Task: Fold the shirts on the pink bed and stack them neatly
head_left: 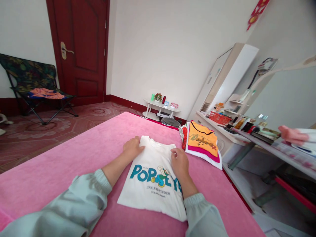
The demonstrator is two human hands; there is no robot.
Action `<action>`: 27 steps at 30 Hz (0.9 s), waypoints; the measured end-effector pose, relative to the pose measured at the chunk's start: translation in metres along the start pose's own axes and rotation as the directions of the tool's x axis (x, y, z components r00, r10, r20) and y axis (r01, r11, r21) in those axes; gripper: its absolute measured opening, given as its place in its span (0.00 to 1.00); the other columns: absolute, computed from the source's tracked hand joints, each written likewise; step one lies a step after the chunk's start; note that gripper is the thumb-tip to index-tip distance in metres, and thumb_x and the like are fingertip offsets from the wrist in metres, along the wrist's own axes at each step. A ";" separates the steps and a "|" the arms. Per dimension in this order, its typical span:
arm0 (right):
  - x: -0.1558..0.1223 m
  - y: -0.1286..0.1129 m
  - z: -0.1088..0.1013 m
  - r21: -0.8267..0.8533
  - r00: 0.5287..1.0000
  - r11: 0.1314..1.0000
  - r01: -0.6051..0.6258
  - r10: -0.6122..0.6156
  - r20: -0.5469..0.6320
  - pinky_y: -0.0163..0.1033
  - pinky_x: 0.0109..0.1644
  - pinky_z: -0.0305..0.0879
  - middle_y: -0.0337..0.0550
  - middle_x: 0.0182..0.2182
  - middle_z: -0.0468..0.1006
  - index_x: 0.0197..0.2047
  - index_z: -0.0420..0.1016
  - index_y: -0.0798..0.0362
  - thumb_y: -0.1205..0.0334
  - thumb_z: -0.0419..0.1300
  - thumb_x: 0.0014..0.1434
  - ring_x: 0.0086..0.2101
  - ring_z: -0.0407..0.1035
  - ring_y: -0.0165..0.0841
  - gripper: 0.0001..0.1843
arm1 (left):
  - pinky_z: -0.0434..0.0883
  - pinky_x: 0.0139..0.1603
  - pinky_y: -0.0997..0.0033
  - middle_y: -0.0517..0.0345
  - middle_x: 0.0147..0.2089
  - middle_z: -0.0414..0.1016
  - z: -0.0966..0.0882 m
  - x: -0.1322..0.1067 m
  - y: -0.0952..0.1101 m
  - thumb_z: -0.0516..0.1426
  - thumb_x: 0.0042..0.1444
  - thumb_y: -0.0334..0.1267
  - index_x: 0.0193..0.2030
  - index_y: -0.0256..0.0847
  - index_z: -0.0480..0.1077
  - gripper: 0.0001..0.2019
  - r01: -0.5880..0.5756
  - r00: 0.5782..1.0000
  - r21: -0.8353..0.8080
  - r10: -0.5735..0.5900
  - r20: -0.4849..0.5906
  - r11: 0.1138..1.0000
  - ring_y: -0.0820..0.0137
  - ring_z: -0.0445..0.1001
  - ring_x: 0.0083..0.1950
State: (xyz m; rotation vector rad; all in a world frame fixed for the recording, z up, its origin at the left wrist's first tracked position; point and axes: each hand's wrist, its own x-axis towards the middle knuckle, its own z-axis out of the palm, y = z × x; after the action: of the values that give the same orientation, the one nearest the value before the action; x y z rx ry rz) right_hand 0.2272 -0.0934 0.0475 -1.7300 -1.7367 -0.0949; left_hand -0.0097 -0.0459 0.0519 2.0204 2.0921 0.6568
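Where the pink-covered bed (74, 154) fills the lower view, a white T-shirt (150, 194) lies flat on it, print side up, at the centre and directly before the person.

Left hand (133, 146): at 11 o'clock of the shirt, knuckles up, fingers clenched over the upper left corner and, by appearance, grasping the cloth there.

Right hand (179, 162): at 1 o'clock of the shirt, palm down on the upper right part, fingers bent into small wrinkles. Whether it pinches the cloth or only presses it cannot be told.

Judgement: one hand at each upper corner holds the garment square and smooth against the soft cover.

A stack of folded clothes (202, 142), orange piece on top, sits at 2 o'clock near the bed's right edge. It is apart from the shirt, probably so that it is within reach yet clear of the hands.

Further off: a folding chair (32, 79) at 10 o'clock, a red door (81, 49) at 11, a small white table (161, 107) at 12, and a cluttered dresser (222, 118) at 2.
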 end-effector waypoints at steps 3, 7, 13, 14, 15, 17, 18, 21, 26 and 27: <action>0.001 -0.011 -0.002 0.108 0.996 0.994 -0.023 0.013 0.090 0.35 0.42 0.64 0.41 0.36 0.77 0.36 0.75 0.51 0.65 0.50 0.55 0.34 0.70 0.32 0.12 | 0.67 0.33 0.67 0.47 0.32 0.77 -0.015 0.010 -0.009 0.57 0.45 0.57 0.35 0.38 0.72 0.22 0.020 0.968 -0.020 -0.014 0.250 1.000 0.57 0.76 0.37; 0.002 -0.026 -0.004 0.207 0.954 0.973 -0.101 0.035 0.299 0.34 0.37 0.64 0.40 0.29 0.79 0.31 0.76 0.52 0.58 0.53 0.56 0.31 0.72 0.31 0.12 | 0.65 0.27 0.72 0.58 0.20 0.72 -0.021 0.009 -0.007 0.62 0.39 0.44 0.24 0.39 0.70 0.11 -0.101 0.838 -0.247 0.216 0.501 0.964 0.65 0.73 0.25; 0.000 -0.045 -0.016 0.462 0.839 0.796 -0.390 0.100 0.535 0.33 0.25 0.66 0.45 0.29 0.78 0.39 0.75 0.55 0.35 0.51 0.54 0.26 0.73 0.33 0.30 | 0.66 0.30 0.76 0.61 0.31 0.76 -0.022 -0.025 0.037 0.59 0.40 0.32 0.34 0.37 0.74 0.11 -0.414 0.763 -0.550 0.606 0.224 0.725 0.68 0.73 0.32; 0.000 -0.046 -0.018 0.503 0.830 0.752 -0.426 0.103 0.548 0.34 0.25 0.66 0.45 0.29 0.78 0.40 0.74 0.55 0.35 0.52 0.53 0.26 0.73 0.33 0.30 | 0.67 0.31 0.76 0.60 0.31 0.76 -0.024 -0.032 0.045 0.59 0.41 0.33 0.35 0.37 0.74 0.11 -0.426 0.733 -0.590 0.644 0.219 0.686 0.68 0.73 0.32; -0.001 -0.046 -0.018 0.542 0.825 0.703 -0.461 0.115 0.553 0.35 0.24 0.67 0.45 0.28 0.78 0.40 0.74 0.55 0.36 0.54 0.53 0.25 0.73 0.34 0.29 | 0.67 0.32 0.75 0.59 0.32 0.76 -0.027 -0.037 0.052 0.59 0.42 0.33 0.36 0.36 0.75 0.12 -0.423 0.697 -0.632 0.679 0.231 0.649 0.68 0.73 0.33; -0.002 -0.044 -0.016 0.614 0.823 0.583 -0.532 0.185 0.536 0.37 0.24 0.68 0.44 0.25 0.78 0.38 0.74 0.57 0.43 0.60 0.50 0.24 0.72 0.35 0.24 | 0.68 0.34 0.75 0.58 0.34 0.77 -0.033 -0.044 0.061 0.61 0.43 0.36 0.38 0.36 0.76 0.13 -0.371 0.620 -0.725 0.736 0.271 0.580 0.68 0.74 0.35; -0.002 -0.042 -0.014 0.646 0.818 0.515 -0.563 0.235 0.525 0.37 0.23 0.68 0.44 0.24 0.78 0.37 0.74 0.57 0.47 0.62 0.49 0.23 0.72 0.35 0.21 | 0.69 0.35 0.74 0.56 0.35 0.78 -0.034 -0.045 0.063 0.61 0.45 0.38 0.39 0.36 0.76 0.14 -0.318 0.599 -0.773 0.748 0.285 0.549 0.67 0.74 0.36; -0.002 -0.039 -0.009 0.775 0.816 0.286 -0.564 0.334 0.471 0.38 0.24 0.69 0.44 0.23 0.78 0.36 0.74 0.58 0.56 0.65 0.44 0.24 0.73 0.37 0.17 | 0.70 0.35 0.72 0.52 0.37 0.78 -0.028 -0.036 0.061 0.58 0.50 0.47 0.42 0.34 0.74 0.19 -0.154 0.709 -0.870 0.666 0.233 0.469 0.68 0.75 0.35; 0.008 -0.037 -0.025 0.978 0.849 0.016 -0.208 0.499 0.172 0.40 0.39 0.73 0.43 0.36 0.80 0.44 0.72 0.57 0.58 0.65 0.45 0.36 0.75 0.37 0.22 | 0.69 0.45 0.66 0.52 0.38 0.78 0.008 -0.006 0.030 0.56 0.50 0.45 0.36 0.36 0.74 0.15 -0.290 0.943 -0.748 0.310 -0.119 0.596 0.64 0.74 0.41; 0.011 -0.035 -0.032 0.987 0.829 0.030 -0.156 0.547 0.115 0.41 0.41 0.73 0.44 0.37 0.80 0.45 0.72 0.57 0.56 0.64 0.46 0.38 0.74 0.38 0.23 | 0.68 0.45 0.66 0.52 0.39 0.78 0.017 -0.002 0.021 0.55 0.50 0.44 0.36 0.37 0.74 0.14 -0.288 0.949 -0.714 0.291 -0.122 0.638 0.63 0.74 0.41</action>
State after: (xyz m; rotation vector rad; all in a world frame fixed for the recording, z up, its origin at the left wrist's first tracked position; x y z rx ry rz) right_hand 0.2097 -0.1038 0.0920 -0.8828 -0.5938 0.8483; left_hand 0.0168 -0.0449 0.0457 1.8327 1.1599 1.2863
